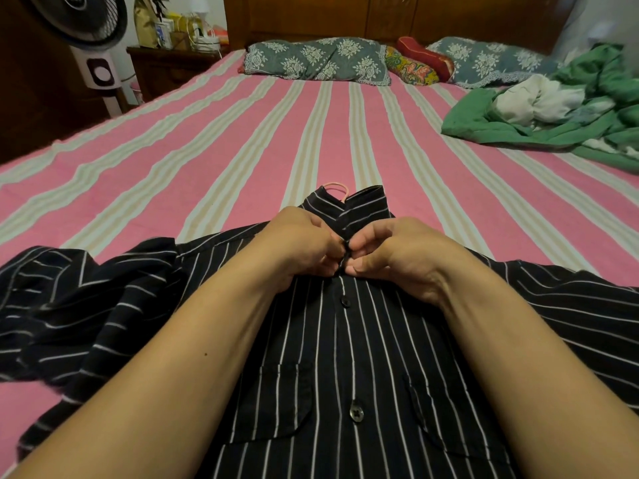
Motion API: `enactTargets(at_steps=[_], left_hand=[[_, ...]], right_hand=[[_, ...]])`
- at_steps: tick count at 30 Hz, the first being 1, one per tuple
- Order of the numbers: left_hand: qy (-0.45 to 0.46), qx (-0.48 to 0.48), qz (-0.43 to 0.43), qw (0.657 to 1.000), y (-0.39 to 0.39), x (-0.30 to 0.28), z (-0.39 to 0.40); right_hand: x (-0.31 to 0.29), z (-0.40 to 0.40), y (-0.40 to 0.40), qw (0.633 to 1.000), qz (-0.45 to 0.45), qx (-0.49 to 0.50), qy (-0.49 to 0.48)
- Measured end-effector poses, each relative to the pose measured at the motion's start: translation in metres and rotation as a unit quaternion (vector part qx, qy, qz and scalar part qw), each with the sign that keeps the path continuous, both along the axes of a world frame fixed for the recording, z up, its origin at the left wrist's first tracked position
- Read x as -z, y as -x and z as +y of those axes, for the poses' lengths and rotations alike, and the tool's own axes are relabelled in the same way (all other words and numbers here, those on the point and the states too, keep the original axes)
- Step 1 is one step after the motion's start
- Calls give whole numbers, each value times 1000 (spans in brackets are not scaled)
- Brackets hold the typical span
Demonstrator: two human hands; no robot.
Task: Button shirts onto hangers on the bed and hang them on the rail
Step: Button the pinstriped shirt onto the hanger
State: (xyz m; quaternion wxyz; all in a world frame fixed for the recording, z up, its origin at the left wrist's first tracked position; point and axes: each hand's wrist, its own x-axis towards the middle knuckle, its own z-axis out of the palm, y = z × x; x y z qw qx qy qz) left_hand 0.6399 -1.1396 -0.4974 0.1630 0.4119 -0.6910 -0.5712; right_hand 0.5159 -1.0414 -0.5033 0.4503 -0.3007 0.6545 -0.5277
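Observation:
A black shirt with thin white stripes (345, 357) lies face up on the pink striped bed (242, 140), collar pointing away from me. A pink hanger hook (334, 187) pokes out of the collar; the rest of the hanger is hidden inside the shirt. My left hand (304, 247) and my right hand (397, 257) meet just below the collar, fingers curled, pinching the shirt's front placket at the top button. Two buttons lower on the placket are fastened.
A heap of green and white clothes (553, 108) lies on the bed's right side. Patterned pillows (318, 60) line the wooden headboard. A standing fan (86, 32) and a cluttered bedside table (173, 53) stand at the far left.

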Motion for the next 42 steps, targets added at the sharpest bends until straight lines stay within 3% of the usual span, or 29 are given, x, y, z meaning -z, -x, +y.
enactTargets(at_steps=[7,13,24,30,35,42], left_hand=[[102,78,-91,988,-1,-1,0],[169,89,-130,973,0,0,3],[267,56,-190,943,13,14,10],[283,77,-219,931,13,18,7],[282,122,-221,926,11,14,5],[276,159,-227,920,9,10,1]], right_hand=[[-3,-4,-4,999,-21,25,6],[0,-6,-5,997,-45,63,7],[4,-4,7,962,264,29,-58],[0,-2,8,942,322,-6,-96],[-1,-4,7,886,440,-52,-139],[3,-3,3,863,490,-56,-105]])
